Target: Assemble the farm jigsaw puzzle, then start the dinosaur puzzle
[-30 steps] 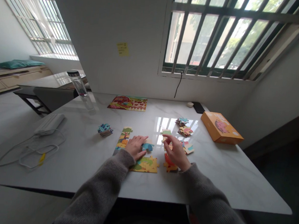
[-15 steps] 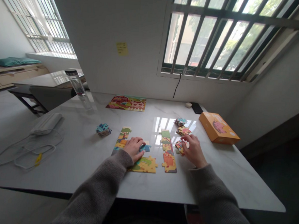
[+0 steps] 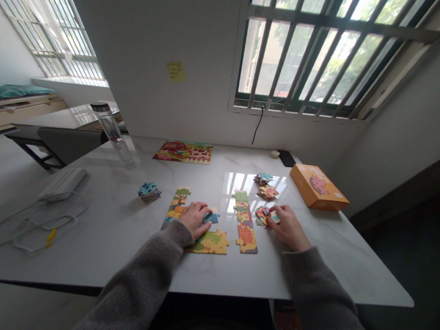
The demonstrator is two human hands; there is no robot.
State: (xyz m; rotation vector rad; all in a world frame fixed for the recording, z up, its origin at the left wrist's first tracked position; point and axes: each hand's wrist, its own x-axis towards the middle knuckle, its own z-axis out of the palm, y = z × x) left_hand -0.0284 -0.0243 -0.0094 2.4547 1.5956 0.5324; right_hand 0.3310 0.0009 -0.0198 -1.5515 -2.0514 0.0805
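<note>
My left hand (image 3: 194, 219) rests palm down over the left side of a partly joined jigsaw, fingers loosely spread. By its fingertips lies a blue puzzle piece (image 3: 212, 217); beneath and below the hand is a joined yellow-green section (image 3: 212, 242). A joined vertical strip (image 3: 245, 222) with a lion picture lies apart, between both hands. My right hand (image 3: 291, 229) pinches a light-coloured puzzle piece (image 3: 274, 216) between thumb and fingers, just above a small pile of loose pieces (image 3: 261, 214). The picture on that held piece is too small to make out.
Two more piece stacks (image 3: 263, 178) (image 3: 268, 192) sit behind that pile, another stack (image 3: 149, 191) at left. An orange box (image 3: 318, 187), a black phone (image 3: 286, 158), a farm picture board (image 3: 183, 152), a glass bottle (image 3: 110, 124) and a white cable (image 3: 65, 219) lie around.
My right hand has closed its fingers on a puzzle piece from the pile and turned slightly. My left hand stays in place on the jigsaw. The view has shifted a little.
</note>
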